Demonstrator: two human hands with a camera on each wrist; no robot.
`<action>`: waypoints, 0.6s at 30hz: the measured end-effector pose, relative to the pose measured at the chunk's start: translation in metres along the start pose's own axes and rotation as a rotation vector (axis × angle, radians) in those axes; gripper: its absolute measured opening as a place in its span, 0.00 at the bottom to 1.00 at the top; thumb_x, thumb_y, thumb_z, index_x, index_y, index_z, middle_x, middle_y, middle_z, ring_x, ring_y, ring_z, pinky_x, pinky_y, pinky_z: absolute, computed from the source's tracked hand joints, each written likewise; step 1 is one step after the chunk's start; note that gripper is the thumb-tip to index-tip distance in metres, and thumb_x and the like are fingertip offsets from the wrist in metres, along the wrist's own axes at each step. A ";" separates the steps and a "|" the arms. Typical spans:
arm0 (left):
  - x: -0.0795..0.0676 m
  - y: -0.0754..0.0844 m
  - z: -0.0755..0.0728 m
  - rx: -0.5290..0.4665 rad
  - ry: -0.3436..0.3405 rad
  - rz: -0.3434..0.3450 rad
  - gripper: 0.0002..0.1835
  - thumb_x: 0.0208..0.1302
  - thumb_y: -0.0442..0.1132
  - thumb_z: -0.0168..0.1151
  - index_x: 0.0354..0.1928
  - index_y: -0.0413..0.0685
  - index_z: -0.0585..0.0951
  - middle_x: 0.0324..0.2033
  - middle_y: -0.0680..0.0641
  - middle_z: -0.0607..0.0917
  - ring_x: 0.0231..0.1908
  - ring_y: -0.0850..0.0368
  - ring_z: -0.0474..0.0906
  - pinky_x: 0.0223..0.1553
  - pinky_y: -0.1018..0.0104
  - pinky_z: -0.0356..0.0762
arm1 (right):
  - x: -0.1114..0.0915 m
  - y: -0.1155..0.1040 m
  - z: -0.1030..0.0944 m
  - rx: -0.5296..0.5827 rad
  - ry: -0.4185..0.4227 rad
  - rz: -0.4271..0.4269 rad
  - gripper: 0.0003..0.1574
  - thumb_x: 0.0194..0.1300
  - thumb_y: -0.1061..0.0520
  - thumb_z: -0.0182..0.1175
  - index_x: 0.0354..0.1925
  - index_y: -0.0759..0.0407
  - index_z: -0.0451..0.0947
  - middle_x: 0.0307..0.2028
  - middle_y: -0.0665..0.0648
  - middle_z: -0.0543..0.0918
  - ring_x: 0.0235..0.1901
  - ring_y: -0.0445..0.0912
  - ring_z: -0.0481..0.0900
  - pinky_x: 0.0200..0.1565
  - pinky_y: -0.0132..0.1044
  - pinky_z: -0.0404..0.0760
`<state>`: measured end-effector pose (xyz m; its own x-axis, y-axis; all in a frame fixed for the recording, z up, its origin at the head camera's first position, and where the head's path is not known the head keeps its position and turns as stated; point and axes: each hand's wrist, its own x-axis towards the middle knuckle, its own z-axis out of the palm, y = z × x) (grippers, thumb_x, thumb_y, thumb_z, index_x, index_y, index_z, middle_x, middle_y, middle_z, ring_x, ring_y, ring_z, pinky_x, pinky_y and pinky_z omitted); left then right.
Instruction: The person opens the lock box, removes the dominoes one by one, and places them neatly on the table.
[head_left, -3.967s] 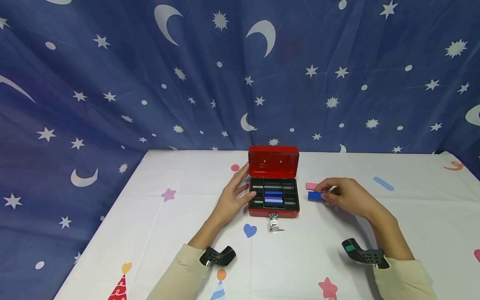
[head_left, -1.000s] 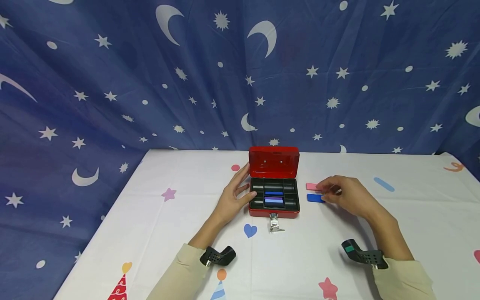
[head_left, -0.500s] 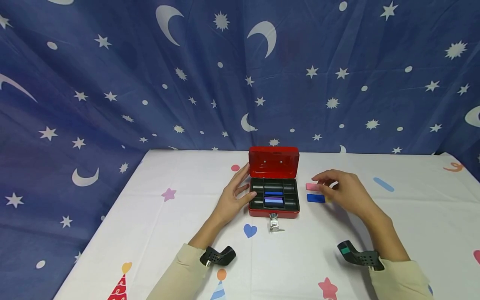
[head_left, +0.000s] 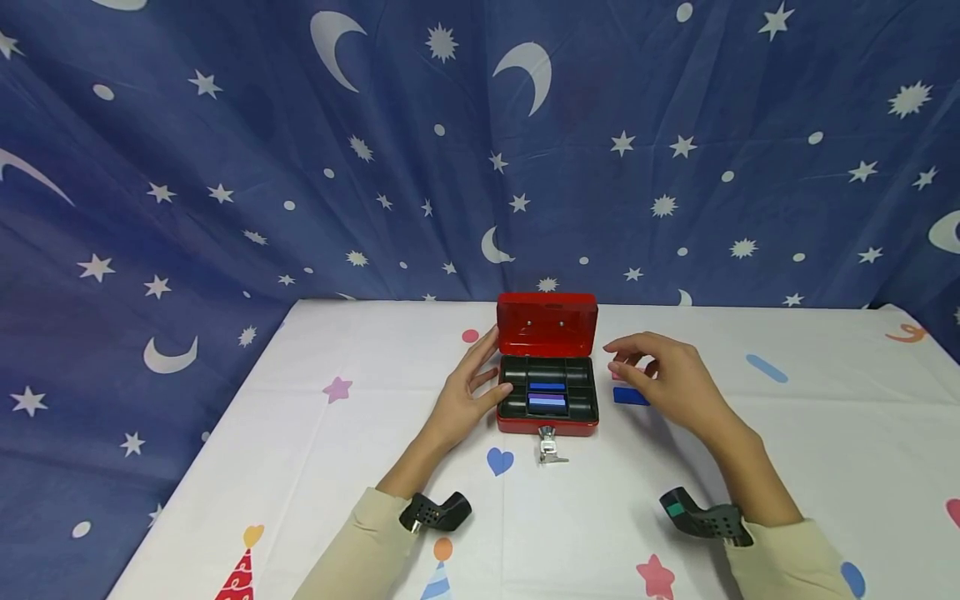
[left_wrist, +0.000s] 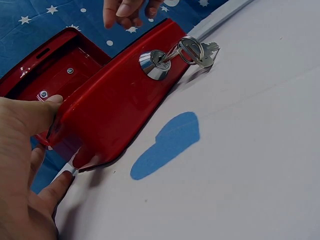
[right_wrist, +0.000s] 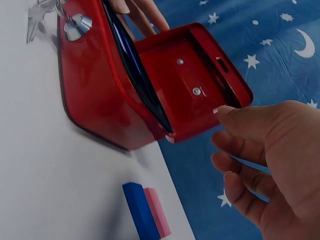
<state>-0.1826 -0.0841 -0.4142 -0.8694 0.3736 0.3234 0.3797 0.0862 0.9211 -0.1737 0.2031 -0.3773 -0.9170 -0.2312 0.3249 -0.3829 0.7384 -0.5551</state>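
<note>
A red cash box (head_left: pixel 577 428) stands with its lid (head_left: pixel 547 323) raised. Its black tray (head_left: pixel 514 408) has a dark blue block (head_left: pixel 547 387) and a lighter blue-purple one (head_left: pixel 547 402) in the middle compartments. My left hand (head_left: pixel 463 402) rests on the box's left side, thumb on the rim and fingers extended along the wall. To the right of the box, my right hand (head_left: pixel 675 383) hovers with bent fingers and nothing between them. Below its fingers lie a blue block (right_wrist: pixel 141 212) and a pink block (right_wrist: pixel 157 212), side by side; the hand mostly covers the pink one in the head view.
Keys (left_wrist: pixel 205 54) on a ring hang from the lock (left_wrist: pixel 156 65) at the front of the box. A white patterned cloth (head_left: pixel 375 467) covers the table. Behind its far edge hangs a dark blue curtain (head_left: pixel 420 183) with stars and moons.
My right hand has let go of the blue block, which lies flat on the table, and has moved up and left toward the box. My left hand has stayed put.
</note>
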 end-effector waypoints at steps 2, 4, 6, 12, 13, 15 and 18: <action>0.000 0.000 0.000 0.000 0.000 0.002 0.40 0.61 0.27 0.62 0.73 0.41 0.55 0.72 0.41 0.56 0.68 0.42 0.57 0.61 0.44 0.64 | 0.000 -0.003 0.001 0.004 0.010 -0.017 0.16 0.59 0.60 0.67 0.47 0.58 0.83 0.34 0.52 0.83 0.34 0.46 0.76 0.33 0.39 0.78; 0.000 0.000 0.000 0.004 0.001 0.003 0.40 0.61 0.27 0.62 0.73 0.41 0.55 0.72 0.41 0.56 0.68 0.42 0.57 0.61 0.44 0.65 | 0.000 -0.005 0.003 0.007 0.017 -0.032 0.16 0.59 0.61 0.67 0.47 0.58 0.83 0.34 0.52 0.83 0.34 0.46 0.76 0.32 0.38 0.78; 0.000 0.000 0.000 0.007 0.001 0.001 0.40 0.61 0.27 0.62 0.73 0.42 0.55 0.72 0.42 0.56 0.68 0.42 0.57 0.61 0.44 0.65 | 0.001 -0.008 0.005 0.013 0.019 -0.044 0.16 0.59 0.61 0.67 0.47 0.58 0.83 0.34 0.52 0.83 0.34 0.46 0.76 0.32 0.38 0.78; -0.001 0.000 0.000 0.007 -0.001 -0.004 0.40 0.62 0.28 0.62 0.74 0.43 0.55 0.72 0.43 0.56 0.68 0.43 0.57 0.61 0.45 0.65 | 0.001 -0.015 0.011 0.038 0.008 -0.054 0.16 0.59 0.61 0.67 0.47 0.58 0.83 0.38 0.54 0.83 0.34 0.46 0.75 0.31 0.37 0.78; -0.001 0.000 0.000 0.007 -0.001 -0.003 0.40 0.62 0.28 0.62 0.74 0.43 0.55 0.72 0.43 0.56 0.68 0.43 0.57 0.61 0.45 0.65 | 0.001 -0.016 0.012 0.041 0.005 -0.055 0.16 0.58 0.61 0.68 0.47 0.57 0.83 0.39 0.54 0.83 0.34 0.46 0.75 0.31 0.36 0.78; -0.001 0.000 0.000 0.008 -0.001 0.000 0.40 0.62 0.27 0.62 0.73 0.42 0.55 0.72 0.42 0.56 0.68 0.43 0.57 0.61 0.45 0.65 | 0.001 -0.017 0.014 0.046 0.005 -0.069 0.17 0.58 0.61 0.68 0.47 0.57 0.83 0.39 0.54 0.83 0.34 0.47 0.75 0.31 0.37 0.78; -0.001 0.001 0.000 0.013 -0.002 0.001 0.40 0.62 0.28 0.62 0.73 0.42 0.54 0.72 0.42 0.56 0.68 0.43 0.57 0.60 0.45 0.65 | 0.001 -0.020 0.017 0.054 0.007 -0.103 0.17 0.57 0.61 0.69 0.47 0.57 0.83 0.38 0.54 0.83 0.34 0.49 0.75 0.31 0.39 0.78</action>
<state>-0.1816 -0.0841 -0.4139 -0.8684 0.3756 0.3239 0.3846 0.0976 0.9179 -0.1688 0.1777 -0.3793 -0.8719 -0.2990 0.3878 -0.4804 0.6759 -0.5589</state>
